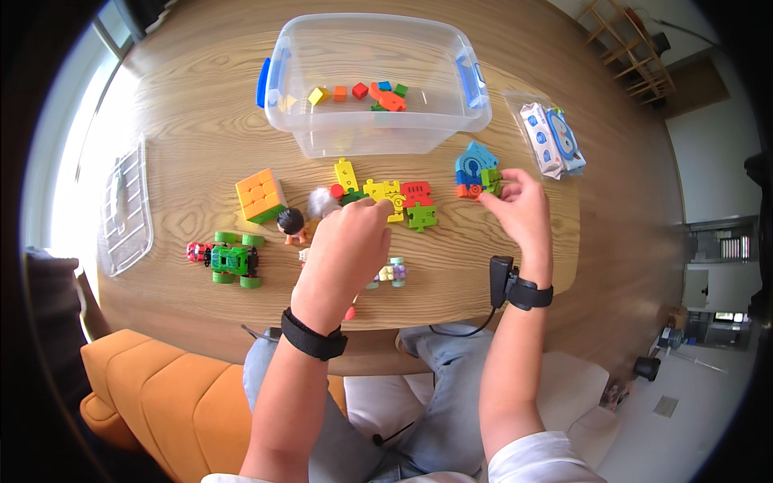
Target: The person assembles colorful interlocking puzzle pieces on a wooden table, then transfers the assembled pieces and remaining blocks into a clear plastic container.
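My right hand (522,208) is closed in a pinch, thumb and fingers around a green puzzle piece (490,180). That piece sits against a small cluster with a light blue house-shaped piece (477,156), a dark blue one and an orange-red one. My left hand (345,243) is curled, its back toward me, over the near edge of a joined row of puzzle pieces. Its fingertips are hidden, so whatever they hold does not show. In that row are yellow pieces (385,191), a red piece (416,193) and a light green piece (421,216).
A clear bin (378,141) with coloured blocks stands at the back, its lid (129,213) at far left. A puzzle cube (260,196), a dark-haired figurine (291,222) and a green toy truck (231,260) lie left. Wipes packs (551,141) lie right; a pastel toy (393,272) is nearer.
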A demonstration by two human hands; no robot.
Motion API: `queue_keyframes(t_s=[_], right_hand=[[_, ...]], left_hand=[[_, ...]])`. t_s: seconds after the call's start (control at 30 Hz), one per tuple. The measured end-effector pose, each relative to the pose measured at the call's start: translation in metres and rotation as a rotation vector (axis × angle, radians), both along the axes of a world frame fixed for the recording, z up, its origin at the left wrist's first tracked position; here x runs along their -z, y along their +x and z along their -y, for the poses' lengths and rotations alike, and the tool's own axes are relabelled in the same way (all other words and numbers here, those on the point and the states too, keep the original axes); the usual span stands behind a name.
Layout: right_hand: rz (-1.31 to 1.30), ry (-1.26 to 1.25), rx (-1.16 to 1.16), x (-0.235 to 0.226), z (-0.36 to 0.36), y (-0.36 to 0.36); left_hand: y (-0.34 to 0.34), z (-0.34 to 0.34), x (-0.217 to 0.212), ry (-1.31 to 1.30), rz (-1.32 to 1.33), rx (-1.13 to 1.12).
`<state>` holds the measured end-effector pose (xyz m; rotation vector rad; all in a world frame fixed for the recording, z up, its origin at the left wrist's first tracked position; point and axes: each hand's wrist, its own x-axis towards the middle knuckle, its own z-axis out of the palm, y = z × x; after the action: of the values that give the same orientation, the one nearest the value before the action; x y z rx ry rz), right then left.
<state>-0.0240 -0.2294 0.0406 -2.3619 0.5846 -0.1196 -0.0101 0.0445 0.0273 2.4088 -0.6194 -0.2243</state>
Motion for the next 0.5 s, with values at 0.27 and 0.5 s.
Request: queue_keyframes(t_s=[0.27, 0.5], right_hand=[[0.418, 0.038, -0.074, -0.035, -0.009, 0.017], [0.658, -0.050, -0.235, -0.116, -0.034, 0.058]], left_hand=[[-0.003, -0.010, -0.006, 0.008, -0.021, -0.004], [-0.011, -0.016, -0.011, -0.113, 0.048, -0.018]])
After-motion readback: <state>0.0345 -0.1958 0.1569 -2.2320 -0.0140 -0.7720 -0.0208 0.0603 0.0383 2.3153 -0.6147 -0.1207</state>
